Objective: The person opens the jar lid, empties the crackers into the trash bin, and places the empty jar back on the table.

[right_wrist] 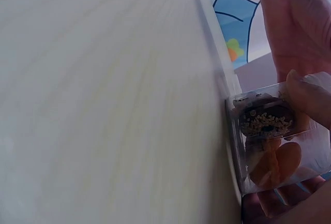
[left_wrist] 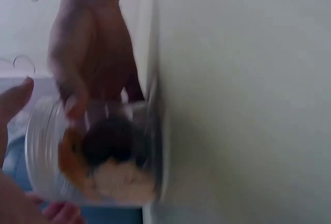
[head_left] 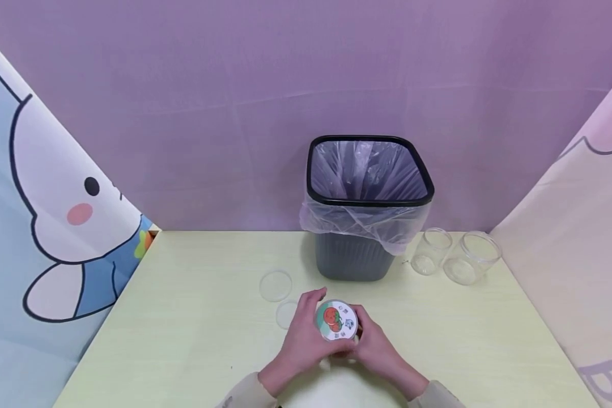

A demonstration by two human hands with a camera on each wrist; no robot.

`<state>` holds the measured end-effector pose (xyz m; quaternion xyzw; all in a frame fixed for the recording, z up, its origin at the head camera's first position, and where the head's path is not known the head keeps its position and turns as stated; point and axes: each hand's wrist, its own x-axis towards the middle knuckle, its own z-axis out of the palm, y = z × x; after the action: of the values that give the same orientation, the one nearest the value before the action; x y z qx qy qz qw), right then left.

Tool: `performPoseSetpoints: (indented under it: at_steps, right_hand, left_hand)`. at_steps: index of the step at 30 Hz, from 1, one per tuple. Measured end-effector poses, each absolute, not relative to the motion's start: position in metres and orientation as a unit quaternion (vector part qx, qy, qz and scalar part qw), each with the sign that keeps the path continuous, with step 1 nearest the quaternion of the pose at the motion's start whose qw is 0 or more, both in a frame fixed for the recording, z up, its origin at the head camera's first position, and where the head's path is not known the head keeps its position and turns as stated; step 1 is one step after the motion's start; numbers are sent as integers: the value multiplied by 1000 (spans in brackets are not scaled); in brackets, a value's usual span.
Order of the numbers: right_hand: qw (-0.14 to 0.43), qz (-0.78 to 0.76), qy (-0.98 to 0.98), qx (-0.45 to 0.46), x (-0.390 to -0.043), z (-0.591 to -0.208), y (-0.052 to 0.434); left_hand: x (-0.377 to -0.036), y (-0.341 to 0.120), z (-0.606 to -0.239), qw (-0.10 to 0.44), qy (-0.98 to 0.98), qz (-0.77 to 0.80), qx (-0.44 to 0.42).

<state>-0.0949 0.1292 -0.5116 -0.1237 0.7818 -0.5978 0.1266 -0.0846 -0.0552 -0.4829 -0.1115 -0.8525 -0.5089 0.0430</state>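
Observation:
A small clear jar (head_left: 336, 322) with a round lid bearing a tomato picture stands on the pale yellow table (head_left: 183, 340) near its front edge. My left hand (head_left: 306, 334) wraps round its left side, with the thumb up by the lid. On the jar's right side, my right hand (head_left: 376, 344) grips it. In the left wrist view the jar (left_wrist: 103, 157) shows orange and dark food pieces inside, with the right hand (left_wrist: 93, 53) behind it. The right wrist view shows the jar (right_wrist: 279, 144) on the table, my right-hand fingers (right_wrist: 310, 97) curled on its wall.
A dark grey bin (head_left: 369, 204) lined with a clear bag stands behind the jar. Two empty clear jars (head_left: 430, 252) (head_left: 471, 258) lie at its right. Two clear lids (head_left: 275, 285) (head_left: 287, 313) lie left of my hands. Cartoon-printed cloth hangs on both sides.

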Motion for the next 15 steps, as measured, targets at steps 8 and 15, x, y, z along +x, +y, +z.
performPoseSetpoints:
  at_steps: [8, 15]
  right_hand:
    - [124, -589, 786, -137, -95, -513, 129]
    - [126, -589, 787, -137, -96, -513, 129]
  left_hand:
    - [-105, -84, -478, -7, -822, -523, -226]
    - [-118, -100, -477, -89, -804, -482, -337]
